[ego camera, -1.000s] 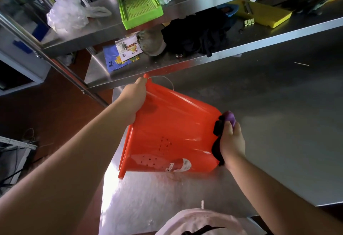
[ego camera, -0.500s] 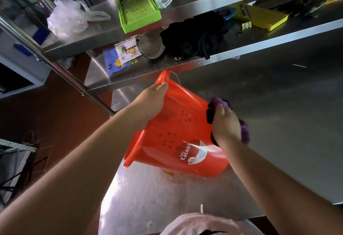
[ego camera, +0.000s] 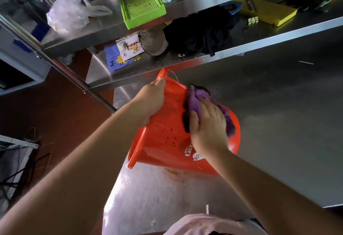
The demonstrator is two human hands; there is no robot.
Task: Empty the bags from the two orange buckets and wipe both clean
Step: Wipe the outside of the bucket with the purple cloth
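Note:
One orange bucket [ego camera: 167, 134] lies tipped on its side on the steel table [ego camera: 278, 123], its mouth facing left and its base to the right. A white round label shows on its side. My left hand [ego camera: 150, 101] grips the rim at the bucket's upper left. My right hand [ego camera: 207, 125] lies flat on a purple and black cloth [ego camera: 196, 99] and presses it against the bucket's outer wall. A second bucket is not in view.
A steel shelf [ego camera: 185, 62] hangs just above the bucket, carrying a dark cloth [ego camera: 200, 30], a metal bowl [ego camera: 152, 43] and paper packets [ego camera: 122, 53]. The upper shelf holds a green tray [ego camera: 139, 1] and a plastic bag [ego camera: 68, 14]. A yellow slicer [ego camera: 267, 10] lies at right. The table edge runs at left.
The bucket has turned so its base swings right and its label faces me. My right hand has moved with the cloth from the bucket's base end up onto its side wall.

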